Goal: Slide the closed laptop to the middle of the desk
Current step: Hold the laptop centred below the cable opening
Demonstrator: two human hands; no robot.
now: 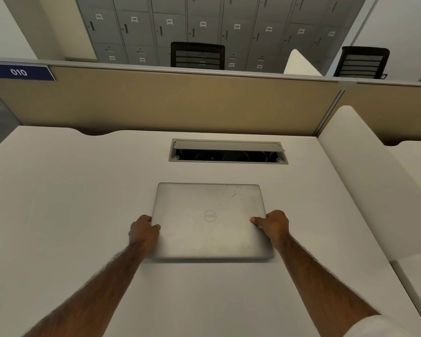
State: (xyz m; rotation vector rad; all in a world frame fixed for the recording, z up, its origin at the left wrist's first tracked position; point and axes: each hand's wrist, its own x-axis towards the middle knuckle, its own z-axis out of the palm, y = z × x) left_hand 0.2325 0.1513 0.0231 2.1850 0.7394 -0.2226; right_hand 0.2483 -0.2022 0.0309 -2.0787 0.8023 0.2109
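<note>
Silver laptop (210,221) between left hand (143,231), right hand (274,223)

**Readable marks: a laptop logo, a partition sign and locker numbers**

The silver lid of the closed laptop (210,221) carries a round Dell logo at its middle, its letters turned upside down from this view. Far to the left of the laptop and above it, a dark blue sign (20,72) on the top edge of the tan partition (180,103) reads "010" in white digits. Beyond the partition, the grey lockers (204,27) each bear a small white number tag; those straight above the laptop appear to read 027 and 028, with 029 and 030 to their right. The remaining tags are too blurred to read.
</note>
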